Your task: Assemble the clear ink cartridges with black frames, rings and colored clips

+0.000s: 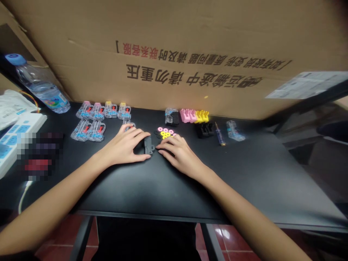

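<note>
Near the middle of the black table, my left hand (125, 146) grips a small dark grey plastic part (148, 145) between thumb and index finger. My right hand (183, 154) is at the part's right end, its fingertips drawn together beside a small round tab. Whatever those fingertips pinch, if anything, is too small to make out. Just beyond the right hand lies a cluster of pink, yellow and black rings (166, 134), partly covered by its fingers. Behind my left hand, a clear plastic assembly (129, 123) is partly hidden.
Several clear assemblies (97, 130) stand in rows at the back left. Pink clips (188, 115), yellow clips (201, 116), black clips (204, 129), a screwdriver (220, 136) and another clear piece (234, 131) lie right. A water bottle (40, 85), power strip (21, 139) and large cardboard box (174, 29) border the table.
</note>
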The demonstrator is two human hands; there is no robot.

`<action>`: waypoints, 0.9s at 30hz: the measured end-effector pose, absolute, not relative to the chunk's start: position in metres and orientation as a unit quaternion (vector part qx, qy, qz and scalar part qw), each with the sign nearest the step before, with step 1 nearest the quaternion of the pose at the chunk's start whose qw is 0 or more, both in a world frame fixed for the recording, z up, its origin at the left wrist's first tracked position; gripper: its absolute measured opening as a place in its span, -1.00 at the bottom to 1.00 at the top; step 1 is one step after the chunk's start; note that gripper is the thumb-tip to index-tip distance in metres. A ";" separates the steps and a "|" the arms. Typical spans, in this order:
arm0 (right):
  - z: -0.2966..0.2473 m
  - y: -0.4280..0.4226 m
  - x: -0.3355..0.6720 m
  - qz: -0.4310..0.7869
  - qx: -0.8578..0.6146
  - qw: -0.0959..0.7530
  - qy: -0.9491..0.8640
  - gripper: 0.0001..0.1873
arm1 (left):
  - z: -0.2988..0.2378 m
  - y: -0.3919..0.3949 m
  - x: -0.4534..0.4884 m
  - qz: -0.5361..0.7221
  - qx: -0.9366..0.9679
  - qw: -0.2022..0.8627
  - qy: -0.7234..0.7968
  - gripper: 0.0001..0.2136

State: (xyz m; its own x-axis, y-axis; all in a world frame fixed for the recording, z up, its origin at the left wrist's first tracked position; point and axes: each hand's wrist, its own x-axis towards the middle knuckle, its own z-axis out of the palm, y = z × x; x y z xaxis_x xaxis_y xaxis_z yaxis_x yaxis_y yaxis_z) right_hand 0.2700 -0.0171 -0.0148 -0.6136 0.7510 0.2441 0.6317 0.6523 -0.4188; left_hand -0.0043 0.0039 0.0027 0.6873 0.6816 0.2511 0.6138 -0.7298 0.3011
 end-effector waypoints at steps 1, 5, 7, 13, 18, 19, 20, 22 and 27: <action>-0.015 -0.017 0.271 0.168 -0.384 0.213 -0.883 -0.73 | 0.002 0.004 -0.004 0.174 0.914 0.098 0.354 -0.38; -0.018 -0.016 0.274 0.254 -0.383 0.241 -0.855 -0.72 | 0.002 0.004 -0.005 0.175 0.913 0.105 0.353 -0.38; -0.018 -0.017 0.274 0.278 -0.383 0.252 -0.844 -0.73 | 0.001 0.004 -0.005 0.178 0.912 0.108 0.354 -0.36; -0.015 -0.021 0.263 0.343 -0.375 0.343 -0.790 -0.87 | 0.002 0.003 -0.003 0.190 0.910 0.113 0.350 -0.41; -0.018 -0.023 0.253 0.381 -0.417 0.385 -0.729 -0.88 | 0.003 0.000 0.001 0.196 0.914 0.127 0.332 -0.45; -0.019 -0.023 0.252 0.381 -0.421 0.390 -0.725 -0.87 | 0.003 0.000 0.002 0.199 0.914 0.131 0.329 -0.46; -0.020 -0.023 0.252 0.380 -0.422 0.394 -0.723 -0.87 | 0.003 -0.001 0.002 0.202 0.914 0.134 0.326 -0.45; -0.020 -0.024 0.251 0.382 -0.421 0.394 -0.722 -0.86 | 0.003 -0.001 0.003 0.208 0.914 0.137 0.321 -0.45; -0.020 -0.026 0.249 0.446 -0.428 0.376 -0.690 -0.84 | 0.002 -0.002 0.003 0.211 0.914 0.133 0.319 -0.45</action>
